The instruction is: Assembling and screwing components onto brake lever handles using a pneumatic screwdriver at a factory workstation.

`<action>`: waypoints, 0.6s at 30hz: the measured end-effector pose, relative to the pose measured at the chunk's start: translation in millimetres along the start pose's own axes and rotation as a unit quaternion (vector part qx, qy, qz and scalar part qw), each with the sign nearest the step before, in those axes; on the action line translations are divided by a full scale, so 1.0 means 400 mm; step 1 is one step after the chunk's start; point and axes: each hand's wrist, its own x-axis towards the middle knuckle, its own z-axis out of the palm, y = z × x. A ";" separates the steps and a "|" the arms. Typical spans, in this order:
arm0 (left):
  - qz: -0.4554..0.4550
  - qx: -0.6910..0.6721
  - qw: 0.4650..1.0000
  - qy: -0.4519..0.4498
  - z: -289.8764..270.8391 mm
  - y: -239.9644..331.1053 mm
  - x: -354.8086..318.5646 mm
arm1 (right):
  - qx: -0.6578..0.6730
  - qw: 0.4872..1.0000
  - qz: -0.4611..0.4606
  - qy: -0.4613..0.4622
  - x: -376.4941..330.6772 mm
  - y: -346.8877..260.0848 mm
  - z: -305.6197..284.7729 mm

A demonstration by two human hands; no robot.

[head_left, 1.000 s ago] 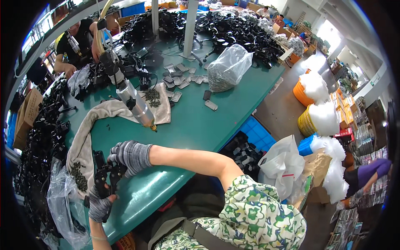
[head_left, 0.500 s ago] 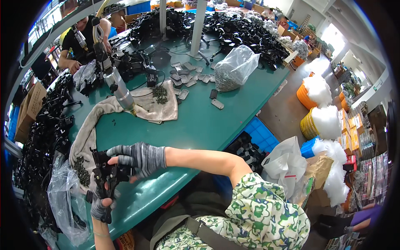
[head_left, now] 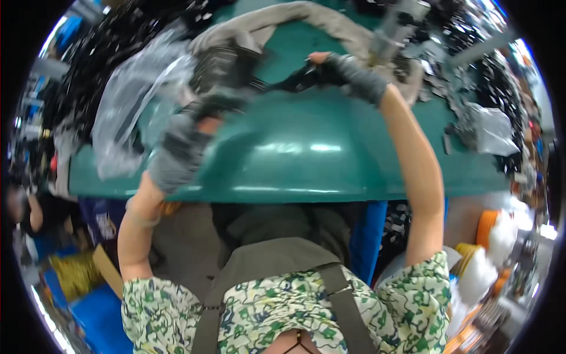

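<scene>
My gloved left hand (head_left: pixel 180 144) holds a blurred black jointed part (head_left: pixel 227 68) above the left of the green table (head_left: pixel 283 171). A slim black arm (head_left: pixel 289 84) reaches from it toward my gloved right hand (head_left: pixel 356 76), whose fingers are closed around its end. Motion smears the part, so its exact kind and the left fingertips are unclear. Both gloves are grey and leave fingertips bare. Behind the hands curves a beige cloth (head_left: pixel 300 12). Close to the right hand hangs a silver cylindrical tool (head_left: pixel 398 29).
A clear plastic bag (head_left: pixel 121 124) lies left of my hands, beside a heap of black parts (head_left: pixel 118 65). Another clear bag (head_left: pixel 495 130) rests at the right, near small grey plates (head_left: pixel 436 82). Below the table edge stands a blue crate (head_left: pixel 370 242) with dark pieces.
My view has swung to the left and down. My hands have moved apart: the right one now grips the arm's end, and the arm stretches between them.
</scene>
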 end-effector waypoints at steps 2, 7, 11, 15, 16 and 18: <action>0.138 0.059 0.989 -0.013 0.085 0.029 -0.005 | -0.021 1.000 0.021 -0.010 0.058 -0.013 -0.002; 0.167 0.261 0.946 -0.092 0.214 0.008 0.054 | -0.287 0.947 0.045 0.136 0.130 -0.006 -0.010; 0.173 0.301 0.936 -0.057 0.232 -0.031 0.113 | -0.359 0.868 -0.289 0.186 0.078 0.023 0.036; 0.172 0.198 0.964 -0.046 0.231 -0.056 0.153 | -0.374 0.846 -0.351 0.145 0.080 0.027 0.028; 0.169 0.148 0.974 -0.040 0.233 -0.059 0.163 | -0.385 0.862 -0.307 0.125 0.085 0.028 0.020; 0.156 0.150 0.976 -0.025 0.243 -0.060 0.182 | -0.372 0.862 -0.314 0.139 0.104 0.037 0.007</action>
